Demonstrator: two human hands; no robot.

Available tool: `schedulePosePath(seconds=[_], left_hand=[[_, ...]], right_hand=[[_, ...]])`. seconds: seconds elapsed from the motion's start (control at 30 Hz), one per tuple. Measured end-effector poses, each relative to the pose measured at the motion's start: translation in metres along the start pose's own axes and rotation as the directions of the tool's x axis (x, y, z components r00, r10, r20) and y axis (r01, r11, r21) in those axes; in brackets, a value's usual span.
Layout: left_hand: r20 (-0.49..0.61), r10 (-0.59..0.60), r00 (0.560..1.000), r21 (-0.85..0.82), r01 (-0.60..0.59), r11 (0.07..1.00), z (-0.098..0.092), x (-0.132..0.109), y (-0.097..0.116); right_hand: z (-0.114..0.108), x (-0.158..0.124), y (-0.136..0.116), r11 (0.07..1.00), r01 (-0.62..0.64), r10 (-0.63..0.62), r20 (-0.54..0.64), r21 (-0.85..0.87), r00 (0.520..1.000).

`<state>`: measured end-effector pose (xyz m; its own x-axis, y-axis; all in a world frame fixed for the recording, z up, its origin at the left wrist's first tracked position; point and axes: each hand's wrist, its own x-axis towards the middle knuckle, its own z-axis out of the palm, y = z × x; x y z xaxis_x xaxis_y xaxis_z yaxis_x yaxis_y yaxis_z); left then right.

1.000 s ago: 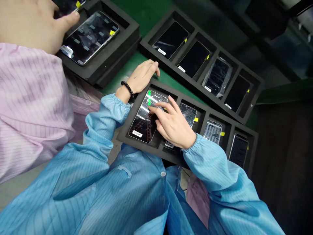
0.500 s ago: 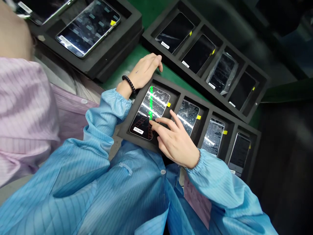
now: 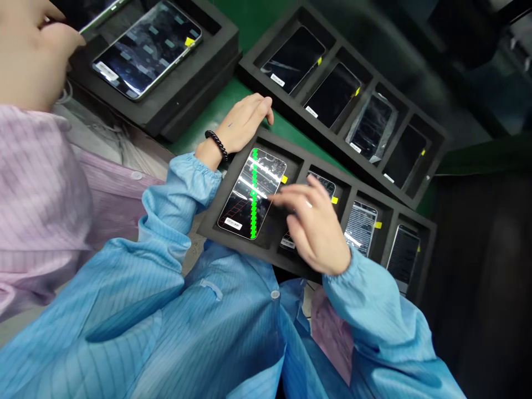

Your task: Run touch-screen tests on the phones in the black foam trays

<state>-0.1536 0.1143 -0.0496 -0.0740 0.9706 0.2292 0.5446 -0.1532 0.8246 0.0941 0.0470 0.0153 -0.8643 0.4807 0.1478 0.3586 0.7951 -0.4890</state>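
Observation:
A black foam tray (image 3: pixel 239 249) tilts across in front of me, with smartphones in its compartments. The leftmost smartphone (image 3: pixel 236 202) shows a red grid and a green band running from top to bottom edge, plus a white barcode label. My right hand (image 3: pixel 320 227), slightly blurred, hovers open over the divider and second smartphone (image 3: pixel 288 240), its index fingertip by the first phone's right edge; contact cannot be made out. It partly covers the second phone. My left hand (image 3: pixel 245 122) lies holding nothing visible at the tray's far left corner, fingers extended and slightly bent.
Lines of text fill a third smartphone (image 3: pixel 362 221) and a fourth (image 3: pixel 403 255). Behind stands another foam tray (image 3: pixel 286 108) of dark phones, one in clear film. At left, a co-worker's hand (image 3: pixel 37 61) is beside stacked trays (image 3: pixel 199 83) on the green table (image 3: pixel 208 122).
My right hand has lifted and shifted right, away from the first smartphone's screen. The green band now reaches the lower edge. The co-worker's hand has come further into view.

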Motion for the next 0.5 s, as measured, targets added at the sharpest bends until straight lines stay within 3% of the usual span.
schedulePosePath(seconds=[0.1, 0.2, 0.5], left_hand=[[0.0, 0.002, 1.0, 0.01, -0.002, 1.0, 0.001, 0.001, -0.001], [-0.006, 0.011, 1.0, 0.017, -0.011, 1.0, 0.001, 0.0, -0.002], [-0.002, 0.033, 0.999, 0.052, -0.033, 0.998, 0.0, -0.002, -0.001]], right_hand=[[0.002, 0.015, 0.025, 0.989, -0.123, 0.113, -0.115, -0.085, 0.987], [0.008, 0.022, 0.038, 0.984, -0.149, 0.141, -0.089, -0.1, 0.986], [0.016, 0.016, 0.019, 0.995, -0.072, 0.072, -0.003, -0.076, 0.997]])
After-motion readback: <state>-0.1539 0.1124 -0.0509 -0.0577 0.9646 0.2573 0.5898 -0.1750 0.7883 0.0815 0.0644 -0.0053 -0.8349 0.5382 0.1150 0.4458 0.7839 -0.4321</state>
